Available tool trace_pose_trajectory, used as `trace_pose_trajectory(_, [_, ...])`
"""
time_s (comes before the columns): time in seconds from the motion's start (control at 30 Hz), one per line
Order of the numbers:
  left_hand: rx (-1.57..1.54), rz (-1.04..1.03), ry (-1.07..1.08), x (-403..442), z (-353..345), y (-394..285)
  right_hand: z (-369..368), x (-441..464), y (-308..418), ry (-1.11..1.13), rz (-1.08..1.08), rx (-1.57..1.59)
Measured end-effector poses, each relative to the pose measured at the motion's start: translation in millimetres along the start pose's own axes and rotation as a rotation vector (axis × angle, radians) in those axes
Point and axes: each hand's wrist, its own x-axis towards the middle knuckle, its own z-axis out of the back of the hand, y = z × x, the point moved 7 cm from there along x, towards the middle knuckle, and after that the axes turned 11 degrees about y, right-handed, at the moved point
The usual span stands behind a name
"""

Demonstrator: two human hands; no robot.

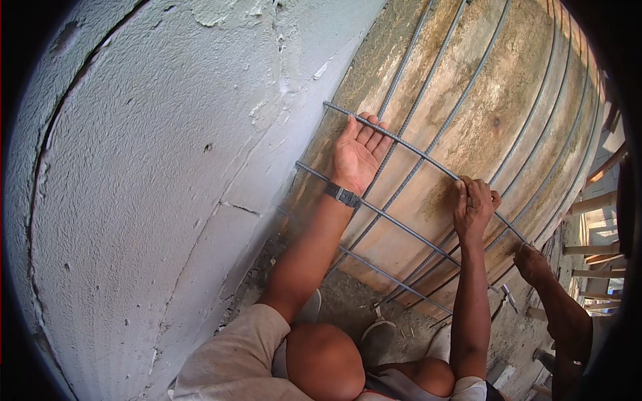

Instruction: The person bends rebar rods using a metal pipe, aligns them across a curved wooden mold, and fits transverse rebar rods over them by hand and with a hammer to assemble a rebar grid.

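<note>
A crosswise steel rebar (438, 166) lies over several lengthwise rebars (461, 100), forming a grid on stained wooden boards (515, 87). My left hand (360, 152), palm toward me and a dark watch on its wrist, holds the crosswise rebar near its left end. Its fingers pass behind the bar and the thumb rests against it. Farther right along the same bar, my right hand (473, 204) is closed around it, knuckles toward me. Another person's hand (531, 264) is at the bar's right end. Lower crosswise rebars (408, 230) run below my left wrist.
A rough grey wall (147, 180) rises close on the left. Below the grid is dirty ground (348, 294), with my sandalled foot (380, 334) on it. A small metal tool (510, 299) lies at the lower right. Wooden posts (592, 204) stand along the right side.
</note>
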Motion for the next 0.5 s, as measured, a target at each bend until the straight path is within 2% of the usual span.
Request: trace_pose_trajectory(0.5, [-0.013, -0.026, -0.009, 0.9, -2.0, -5.2, -1.9, 3.1, 1.0, 0.01, 0.002, -0.022])
